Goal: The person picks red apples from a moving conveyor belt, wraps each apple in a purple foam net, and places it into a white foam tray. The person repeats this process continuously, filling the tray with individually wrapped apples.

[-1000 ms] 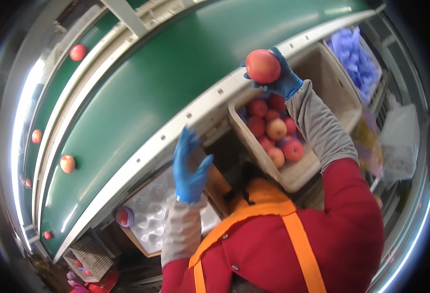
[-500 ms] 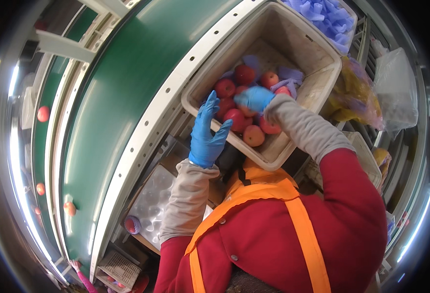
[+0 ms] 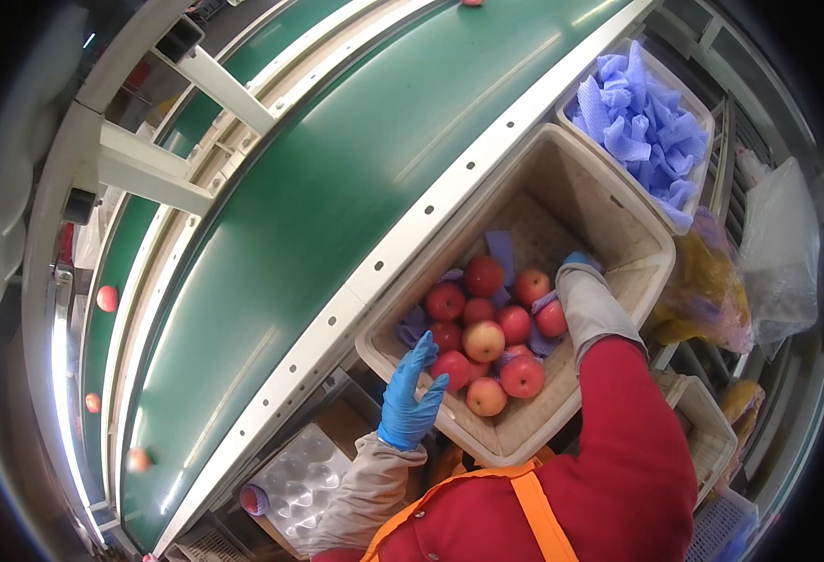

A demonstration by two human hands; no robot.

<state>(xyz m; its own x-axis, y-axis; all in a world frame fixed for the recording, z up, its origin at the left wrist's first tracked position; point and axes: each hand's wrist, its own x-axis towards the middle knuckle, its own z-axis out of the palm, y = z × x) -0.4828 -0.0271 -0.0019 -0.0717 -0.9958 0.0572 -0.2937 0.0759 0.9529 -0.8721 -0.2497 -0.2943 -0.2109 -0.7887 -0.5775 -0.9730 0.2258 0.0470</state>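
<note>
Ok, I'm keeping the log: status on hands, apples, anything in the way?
Left hand open, empty, near bin. Right hand in or over bin, mostly hidden by sleeve, grip unclear. Apples loose in bin, foam nets among them.

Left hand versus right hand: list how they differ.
The left hand is open and in plain view; the right hand is mostly hidden behind its grey cuff, so its grip cannot be told. The left hand is by the rim of the bin; the right hand reaches into it. Both wear blue gloves.
</note>
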